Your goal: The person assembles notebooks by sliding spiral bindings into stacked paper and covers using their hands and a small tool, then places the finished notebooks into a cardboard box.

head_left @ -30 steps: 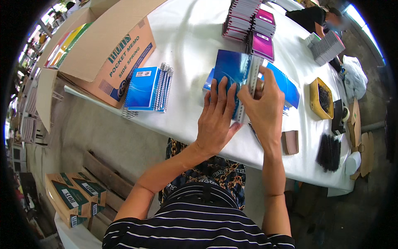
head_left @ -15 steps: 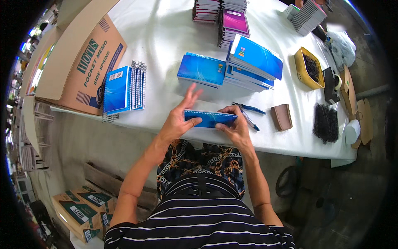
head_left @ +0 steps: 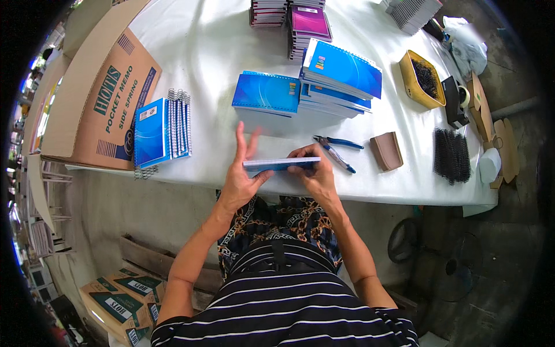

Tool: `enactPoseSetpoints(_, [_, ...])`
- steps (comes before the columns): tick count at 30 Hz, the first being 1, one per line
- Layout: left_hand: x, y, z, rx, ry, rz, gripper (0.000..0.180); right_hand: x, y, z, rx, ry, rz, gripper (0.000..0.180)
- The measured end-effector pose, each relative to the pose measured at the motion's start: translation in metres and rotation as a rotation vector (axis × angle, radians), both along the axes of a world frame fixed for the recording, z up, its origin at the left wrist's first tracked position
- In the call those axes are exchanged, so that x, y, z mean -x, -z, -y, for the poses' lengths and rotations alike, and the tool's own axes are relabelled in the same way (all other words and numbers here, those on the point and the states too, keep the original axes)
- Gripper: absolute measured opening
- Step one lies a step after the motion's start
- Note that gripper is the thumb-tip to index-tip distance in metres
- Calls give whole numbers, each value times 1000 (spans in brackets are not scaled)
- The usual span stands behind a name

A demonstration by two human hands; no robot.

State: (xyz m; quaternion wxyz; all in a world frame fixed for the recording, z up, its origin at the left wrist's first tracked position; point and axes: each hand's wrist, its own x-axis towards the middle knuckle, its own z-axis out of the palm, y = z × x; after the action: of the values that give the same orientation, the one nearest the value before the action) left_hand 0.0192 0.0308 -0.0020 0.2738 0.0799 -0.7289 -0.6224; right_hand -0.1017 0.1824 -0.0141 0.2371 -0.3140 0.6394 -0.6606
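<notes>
Both hands hold a thin blue notebook (head_left: 281,165) edge-on above the near edge of the white worktop (head_left: 202,52). The left hand (head_left: 241,173) has its fingers stretched upward and open, thumb pressed against the notebook's left end; the right hand (head_left: 315,173) is clamped around its right end. Just beyond the right hand, blue-handled pliers (head_left: 335,149) lie on the worktop, with a brown tray (head_left: 386,151) beside them. Further in sit stacks of blue notebooks (head_left: 315,87). Toward the left edge lies a blue notebook with loose wire spirals (head_left: 163,130), next to an open cardboard box (head_left: 98,98). Near the right edge are a yellow tub (head_left: 421,81) and black binding combs (head_left: 452,156).
</notes>
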Motion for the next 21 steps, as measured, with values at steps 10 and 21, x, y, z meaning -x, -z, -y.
enactPoseSetpoints(10, [41,-45,-24,1277,1,301,66,38,-27,-35,-83,8,-621,40])
enactPoseSetpoints(21, [40,-45,-33,1218,36,293,67,309,-26,-302,-1352,1167,-709,83])
